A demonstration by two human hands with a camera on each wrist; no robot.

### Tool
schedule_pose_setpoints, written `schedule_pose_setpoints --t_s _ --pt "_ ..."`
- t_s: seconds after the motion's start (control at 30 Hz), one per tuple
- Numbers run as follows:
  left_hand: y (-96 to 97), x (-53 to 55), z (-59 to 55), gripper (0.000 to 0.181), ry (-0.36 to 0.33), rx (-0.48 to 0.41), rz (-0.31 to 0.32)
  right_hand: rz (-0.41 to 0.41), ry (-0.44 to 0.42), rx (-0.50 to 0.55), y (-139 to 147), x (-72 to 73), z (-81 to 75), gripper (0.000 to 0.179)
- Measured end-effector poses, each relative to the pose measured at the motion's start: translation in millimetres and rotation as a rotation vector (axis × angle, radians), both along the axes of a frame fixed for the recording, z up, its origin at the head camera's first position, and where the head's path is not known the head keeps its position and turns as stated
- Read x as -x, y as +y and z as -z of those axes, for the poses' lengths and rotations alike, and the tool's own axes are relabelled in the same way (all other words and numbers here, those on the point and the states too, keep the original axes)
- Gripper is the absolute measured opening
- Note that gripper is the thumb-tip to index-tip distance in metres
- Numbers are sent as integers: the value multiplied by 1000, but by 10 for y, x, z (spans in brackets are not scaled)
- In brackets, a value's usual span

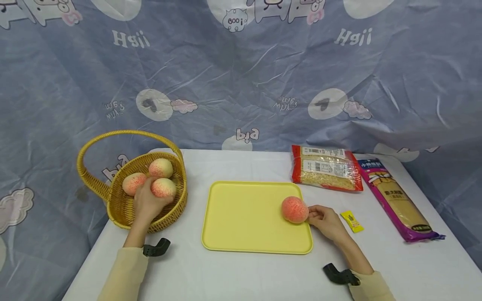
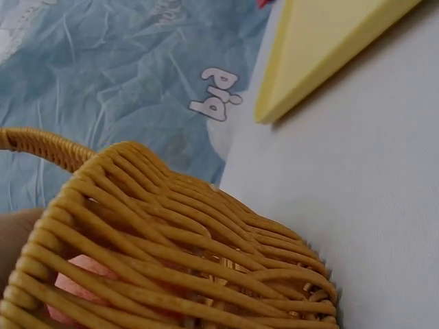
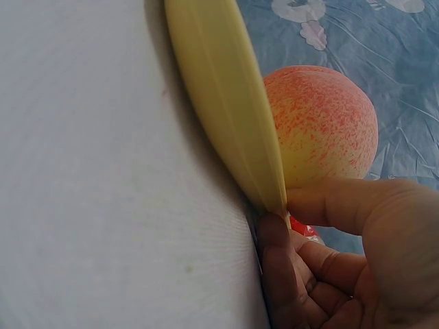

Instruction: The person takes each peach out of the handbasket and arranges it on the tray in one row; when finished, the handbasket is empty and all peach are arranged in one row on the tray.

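Inside the wicker basket (image 1: 180,200), my left hand (image 1: 146,200) grips a peach (image 1: 163,188) with its fingers curled round it. Two more peaches, one at the left (image 1: 134,184) and one behind (image 1: 160,168), lie beside it. Through the weave in the left wrist view, a bit of pink peach (image 2: 82,284) shows; the hand is mostly hidden there. My right hand (image 1: 326,221) pinches the right rim of the yellow tray (image 1: 244,217), thumb above and fingers below in the right wrist view. A pink peach (image 3: 322,123) rests on the tray right by that thumb.
A red-edged bag of grain (image 1: 325,168) lies behind the tray's right corner. Further right is a long purple noodle pack (image 1: 401,200). A small yellow packet (image 1: 352,221) lies near my right hand. The basket's tall handle (image 1: 124,132) arches over its opening.
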State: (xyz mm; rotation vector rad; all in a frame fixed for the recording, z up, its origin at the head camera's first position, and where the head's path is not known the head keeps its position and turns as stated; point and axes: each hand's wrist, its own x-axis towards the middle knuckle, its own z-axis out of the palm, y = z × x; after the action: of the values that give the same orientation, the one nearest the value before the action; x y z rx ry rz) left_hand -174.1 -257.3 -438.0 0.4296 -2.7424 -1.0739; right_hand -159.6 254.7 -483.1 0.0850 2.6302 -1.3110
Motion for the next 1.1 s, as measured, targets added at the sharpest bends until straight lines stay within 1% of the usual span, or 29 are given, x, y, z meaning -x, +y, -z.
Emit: schedule_pose_setpoints --t_s 0.13,0.27,0.33,0.37,0.43,0.57,0.63,0.7,0.8,0.9,1.0,1.1 --pt "25 -40 -42 81 51 -94 -69 4 -7 6 -1 3 8 35" --pt "67 -118 -139 83 110 -182 -132 3 -13 5 -11 6 4 35" --pt "112 -165 -207 83 127 -203 -144 5 -14 2 -11 6 5 35" --pt "141 -187 -242 83 145 -201 -139 6 -13 0 -10 5 3 35" --pt "203 -230 -304 82 196 -184 -108 6 -7 -2 -5 2 3 35" --pt "356 -306 -398 78 318 -165 -19 4 5 -5 3 1 2 34" --pt "441 -341 -423 76 359 -177 12 0 7 -3 4 0 0 34" --pt "534 -372 -445 74 381 -192 46 -2 6 -1 5 -1 -4 34" --pt "680 -403 -458 76 392 -197 107 -1 4 -2 6 -4 -5 34" --pt "843 -408 -456 78 385 -206 197 0 5 -4 7 -3 -4 34" --pt "1029 -398 -442 78 347 -227 276 2 3 -4 8 -1 -2 34" --pt "1228 -377 -397 78 304 -249 326 0 -4 -2 4 1 -4 35"
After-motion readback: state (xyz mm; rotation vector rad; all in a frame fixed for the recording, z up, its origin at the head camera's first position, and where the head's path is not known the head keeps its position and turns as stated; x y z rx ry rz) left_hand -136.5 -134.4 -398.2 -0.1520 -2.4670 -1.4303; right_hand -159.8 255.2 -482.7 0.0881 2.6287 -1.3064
